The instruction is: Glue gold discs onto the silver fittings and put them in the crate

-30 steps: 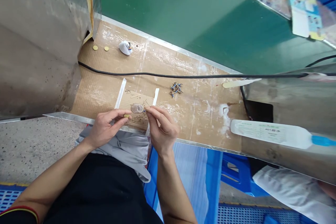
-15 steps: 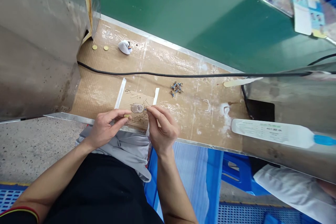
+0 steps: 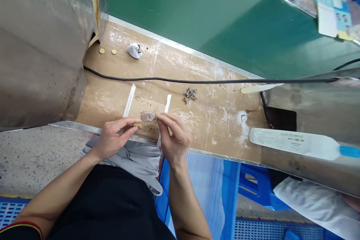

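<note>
Small and flat, a dull yellow disc (image 3: pixel 136 125) shows only partly. Close by is a clear, rounded plastic cup (image 3: pixel 147 116), see-through, and there's a tiny piece (image 3: pixel 154 118) with a fleck of blue, too small to make out fully.

The disc sits right at the fingertips of the left hand (image 3: pixel 112 137), pinched between thumb and forefinger. Over to the right hand (image 3: pixel 176 139): thumb and forefinger press together on that blue-flecked piece. And the cup? Between the two hands, over the cardboard patch (image 3: pixel 156 105), just beside the right fingertips; whether they touch it, I can't tell. Beyond the cup lies a thin stick (image 3: pixel 146 102), and beyond the right hand, a cluster of blue-and-gold pieces (image 3: pixel 190 96).
</note>
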The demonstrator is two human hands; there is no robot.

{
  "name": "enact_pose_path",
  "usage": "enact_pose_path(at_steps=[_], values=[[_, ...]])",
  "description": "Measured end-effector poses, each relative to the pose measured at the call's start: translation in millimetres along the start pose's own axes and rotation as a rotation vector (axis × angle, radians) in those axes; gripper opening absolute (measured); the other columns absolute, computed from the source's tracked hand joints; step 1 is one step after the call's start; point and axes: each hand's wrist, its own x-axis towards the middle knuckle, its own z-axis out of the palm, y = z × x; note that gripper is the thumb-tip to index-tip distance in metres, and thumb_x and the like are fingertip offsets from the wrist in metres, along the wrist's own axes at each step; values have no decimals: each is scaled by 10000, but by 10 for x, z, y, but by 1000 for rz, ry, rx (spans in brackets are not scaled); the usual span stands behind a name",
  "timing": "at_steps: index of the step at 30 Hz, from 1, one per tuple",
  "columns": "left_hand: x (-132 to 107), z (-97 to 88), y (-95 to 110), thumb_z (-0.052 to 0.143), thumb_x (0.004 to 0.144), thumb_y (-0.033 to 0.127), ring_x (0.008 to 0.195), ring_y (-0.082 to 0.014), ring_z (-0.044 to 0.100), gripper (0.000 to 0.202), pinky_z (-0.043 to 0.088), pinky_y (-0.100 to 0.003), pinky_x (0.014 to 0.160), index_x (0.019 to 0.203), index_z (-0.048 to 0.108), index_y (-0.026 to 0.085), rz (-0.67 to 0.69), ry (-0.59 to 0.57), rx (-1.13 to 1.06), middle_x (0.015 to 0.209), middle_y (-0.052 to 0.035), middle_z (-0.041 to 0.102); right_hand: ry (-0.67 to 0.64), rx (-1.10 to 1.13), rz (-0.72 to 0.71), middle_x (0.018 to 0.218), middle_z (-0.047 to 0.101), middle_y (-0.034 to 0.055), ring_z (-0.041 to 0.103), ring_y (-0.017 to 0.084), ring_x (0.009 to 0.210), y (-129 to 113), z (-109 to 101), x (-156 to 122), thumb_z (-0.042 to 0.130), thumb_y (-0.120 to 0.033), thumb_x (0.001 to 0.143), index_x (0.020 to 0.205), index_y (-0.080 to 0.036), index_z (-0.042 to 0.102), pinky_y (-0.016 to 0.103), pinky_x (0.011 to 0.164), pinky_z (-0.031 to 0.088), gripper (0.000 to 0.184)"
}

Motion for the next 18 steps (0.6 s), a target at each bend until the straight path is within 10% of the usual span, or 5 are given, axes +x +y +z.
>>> enact_pose_path(at_steps=[18], values=[[-2, 5, -21, 777, 1095, 243, 983, -163, 888, 207, 697, -217, 915, 1291, 842, 228, 34, 8, 29, 1114, -20, 915, 108, -48, -58, 1125, 868, 56, 839, 193, 1031, 4, 48, 47, 749, -87, 1063, 1217, -262, 862, 335, 945, 690, 259]])
